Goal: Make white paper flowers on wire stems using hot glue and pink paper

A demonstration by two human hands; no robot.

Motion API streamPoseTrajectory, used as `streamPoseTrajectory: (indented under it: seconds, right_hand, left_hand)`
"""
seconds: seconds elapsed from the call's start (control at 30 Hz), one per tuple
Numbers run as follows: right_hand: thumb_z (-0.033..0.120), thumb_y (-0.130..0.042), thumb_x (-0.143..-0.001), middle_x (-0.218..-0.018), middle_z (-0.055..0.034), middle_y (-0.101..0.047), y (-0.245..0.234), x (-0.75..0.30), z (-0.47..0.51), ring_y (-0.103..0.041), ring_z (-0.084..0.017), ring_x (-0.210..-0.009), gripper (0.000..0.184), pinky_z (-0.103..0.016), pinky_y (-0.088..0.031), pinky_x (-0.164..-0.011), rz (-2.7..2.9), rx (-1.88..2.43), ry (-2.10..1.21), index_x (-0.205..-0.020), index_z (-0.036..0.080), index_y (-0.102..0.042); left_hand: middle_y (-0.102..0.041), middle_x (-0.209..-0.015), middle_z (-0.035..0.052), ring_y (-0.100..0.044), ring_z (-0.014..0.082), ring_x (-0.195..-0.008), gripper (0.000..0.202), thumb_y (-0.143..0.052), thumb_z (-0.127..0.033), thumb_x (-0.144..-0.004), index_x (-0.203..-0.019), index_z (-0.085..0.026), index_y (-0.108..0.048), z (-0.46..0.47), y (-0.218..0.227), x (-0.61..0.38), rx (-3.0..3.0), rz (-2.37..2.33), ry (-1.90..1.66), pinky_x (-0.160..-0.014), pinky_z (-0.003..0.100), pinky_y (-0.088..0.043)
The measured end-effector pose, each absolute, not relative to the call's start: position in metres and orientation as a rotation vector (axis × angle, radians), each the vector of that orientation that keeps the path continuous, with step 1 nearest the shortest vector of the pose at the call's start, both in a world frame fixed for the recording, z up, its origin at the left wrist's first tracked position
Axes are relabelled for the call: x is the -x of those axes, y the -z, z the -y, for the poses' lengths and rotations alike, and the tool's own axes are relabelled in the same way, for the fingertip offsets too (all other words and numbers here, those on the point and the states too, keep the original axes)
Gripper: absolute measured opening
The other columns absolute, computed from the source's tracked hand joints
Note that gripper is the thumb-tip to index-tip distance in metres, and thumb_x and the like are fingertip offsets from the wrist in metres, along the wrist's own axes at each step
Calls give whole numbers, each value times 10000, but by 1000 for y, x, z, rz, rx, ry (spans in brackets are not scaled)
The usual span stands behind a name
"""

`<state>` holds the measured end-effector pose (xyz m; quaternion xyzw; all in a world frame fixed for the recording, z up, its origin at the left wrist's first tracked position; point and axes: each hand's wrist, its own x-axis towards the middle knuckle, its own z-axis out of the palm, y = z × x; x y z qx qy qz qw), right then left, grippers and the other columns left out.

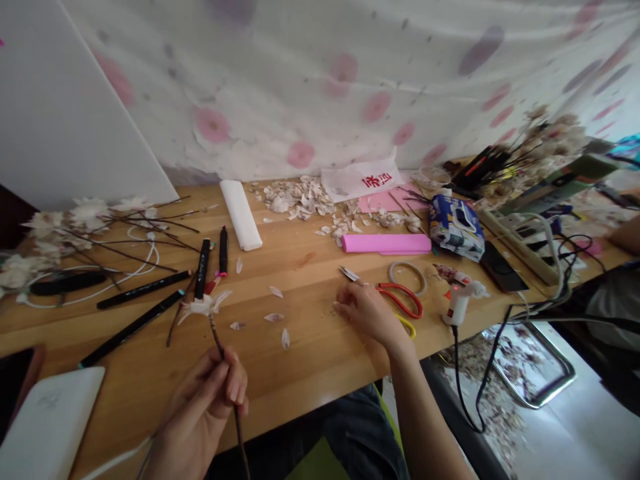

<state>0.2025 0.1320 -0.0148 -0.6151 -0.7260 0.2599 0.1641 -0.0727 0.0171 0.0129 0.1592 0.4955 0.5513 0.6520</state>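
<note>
Between the thumb and fingers of my left hand (207,400) is the dark, thin stem of a handmade flower (204,305), its pale petals spread at the top. My right hand (367,313) rests low over the table, fingers curled in and tips close together; whatever they hold is hidden. It partly covers a pair of scissors: the metal tips (349,273) poke out beyond the knuckles, and red and yellow handles (401,299) show behind the wrist. Several loose petals (274,318) lie between my hands.
A white glue gun (459,303) with a lit red light stands at right, its cord hanging off the edge. Tape (407,277), a pink paper roll (386,243) and a petal heap (299,198) lie behind. Markers (133,329) and finished flowers (90,217) are at left.
</note>
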Motion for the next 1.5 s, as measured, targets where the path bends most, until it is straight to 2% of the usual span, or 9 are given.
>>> streamPoseTrajectory:
  seconds: [0.23,0.33,0.4,0.47,0.63,0.73,0.83,1.07,1.5]
  right_hand:
    - [116,-629,-830,-684,-11,-663,18,-201,-123,-609,-199,-652,147,-310,-440,-639,1943,1660,-821,-729,217,-595]
    - [189,-620,-859,-718,-25,-659,13,-202,-121,-598,-202,-650,36,-318,-453,-624,1847,1598,-795,-880,199,-647]
    - [244,-594,-899,-747,-24,-657,4,-199,-118,-602,-196,-664,160,-315,-468,-623,1808,1530,-796,-1028,187,-668]
    - [289,-575,-937,-769,-20,-659,-8,-193,-112,-616,-185,-684,203,-301,-485,-623,1757,1431,-812,-1081,197,-685]
    - [256,-720,-911,-787,5,-717,-40,-169,-87,-667,-134,-657,32,-236,-516,-577,1424,1029,-1037,-935,236,-730]
    - [245,-762,-902,-777,7,-741,-50,-155,-75,-697,-133,-676,37,-236,-553,-624,1352,910,-1141,-892,238,-727]
    - [205,-788,-877,-808,-9,-741,-56,-148,-73,-681,-147,-727,78,-262,-551,-668,1446,874,-1034,-832,223,-727]
    - [75,-780,-850,-812,26,-700,-56,-144,-78,-564,-96,-666,154,-208,-463,-597,1580,891,-796,-836,214,-716]
    - [67,-761,-872,-840,23,-658,-56,-148,-79,-560,-84,-702,141,-208,-467,-634,1690,961,-625,-900,190,-699]
  left_hand:
    - [-552,-567,-38,-523,95,-532,316,-940,-394,-661,-820,-191,-758,-14,-11,57,-313,-1025,-1163,-479,181,-473]
    - [-558,-567,-38,-524,86,-521,280,-924,-380,-702,-834,-194,-762,-12,-13,44,-280,-903,-1106,-472,168,-464]
    - [-571,-577,-32,-531,86,-520,225,-882,-369,-769,-858,-200,-764,-11,-14,38,-278,-823,-1065,-479,168,-477]
    - [-575,-588,-26,-536,89,-523,181,-834,-359,-827,-883,-203,-764,-9,-15,32,-286,-766,-1033,-490,173,-492]
    - [-557,-588,-24,-517,94,-506,176,-806,-371,-853,-892,-207,-756,-7,-21,24,-285,-678,-978,-479,181,-498]
    - [-541,-575,-28,-504,94,-500,192,-811,-387,-844,-880,-208,-751,-5,-27,19,-280,-649,-955,-477,181,-507]
    - [-530,-568,-38,-487,86,-489,208,-811,-394,-843,-872,-202,-737,-5,-30,14,-283,-615,-942,-471,173,-513]
    - [-584,-584,-40,-536,71,-493,180,-779,-351,-882,-904,-177,-736,-3,-31,6,-275,-519,-953,-502,179,-578]
    - [-637,-584,-32,-583,72,-480,225,-812,-365,-854,-875,-160,-723,-3,-34,5,-299,-581,-952,-470,170,-581]
